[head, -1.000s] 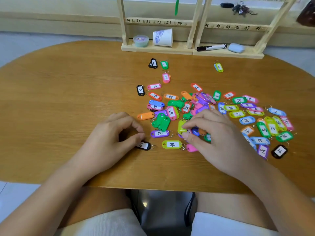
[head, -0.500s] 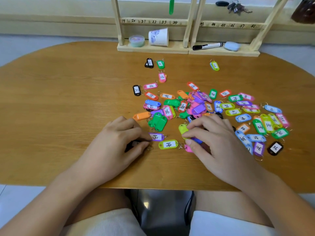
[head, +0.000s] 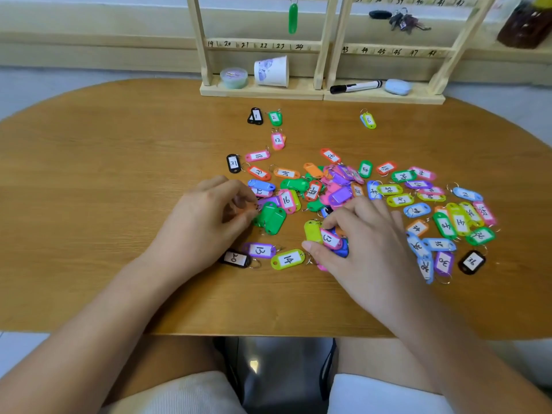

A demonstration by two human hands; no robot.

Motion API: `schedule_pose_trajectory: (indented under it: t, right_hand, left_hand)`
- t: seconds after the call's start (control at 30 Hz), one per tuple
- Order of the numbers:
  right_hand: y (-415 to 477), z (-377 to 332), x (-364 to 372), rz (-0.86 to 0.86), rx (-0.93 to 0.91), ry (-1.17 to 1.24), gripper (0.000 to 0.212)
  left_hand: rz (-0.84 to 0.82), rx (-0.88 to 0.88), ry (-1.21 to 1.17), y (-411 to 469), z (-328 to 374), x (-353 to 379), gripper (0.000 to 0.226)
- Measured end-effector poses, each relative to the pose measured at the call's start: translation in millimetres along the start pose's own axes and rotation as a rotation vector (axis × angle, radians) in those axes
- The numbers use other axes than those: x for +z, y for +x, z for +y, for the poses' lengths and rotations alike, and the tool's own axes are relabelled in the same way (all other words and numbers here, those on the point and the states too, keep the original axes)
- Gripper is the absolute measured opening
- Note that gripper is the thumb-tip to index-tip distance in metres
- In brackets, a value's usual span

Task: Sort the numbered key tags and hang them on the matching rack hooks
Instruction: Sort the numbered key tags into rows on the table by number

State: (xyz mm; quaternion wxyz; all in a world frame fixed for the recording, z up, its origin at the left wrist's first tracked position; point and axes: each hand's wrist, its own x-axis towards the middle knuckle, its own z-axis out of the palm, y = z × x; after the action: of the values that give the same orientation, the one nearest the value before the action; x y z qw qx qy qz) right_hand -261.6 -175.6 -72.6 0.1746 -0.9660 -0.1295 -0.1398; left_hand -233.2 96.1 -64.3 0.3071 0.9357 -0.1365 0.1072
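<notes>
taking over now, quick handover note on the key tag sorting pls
Left hand: fingers curled at the green tags; can't tell if it grips anything.
Right hand: pinches a pink tag at the pile's near edge.
Done: one hanging green tag on the rack. Tag 1, tag 2, tag 6 and tag 12 lie apart near the rack; tag 20, tag 13 and tag 14 lie in a near row.
Left: the mixed pile on the table needs sorting; nearly everything needs hanging.
</notes>
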Motion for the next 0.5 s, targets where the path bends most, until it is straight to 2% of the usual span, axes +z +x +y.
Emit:
schedule_pose_trajectory:
  t: [0.2, 0.37, 0.5]
  right_hand:
    - [4.1, -8.9, 2.4, 0.012, -0.036, 0.059, 0.02]
    - [2.1, -13.2, 2.4, 0.023, -0.138, 0.092, 0.017]
    - [-2.4, -12.9, 1.8, 0.005, -0.161, 0.129, 0.026]
  left_hand:
    - [-0.008, -0.035, -0.082, -0.6, -2.0, -4.8, 0.011]
    - [-0.184, -0.025, -0.219, -17.6, 1.4, -18.6, 0.018]
    - [-0.343, 0.008, -0.186, -26.4, -4.9, -29.2, 0.024]
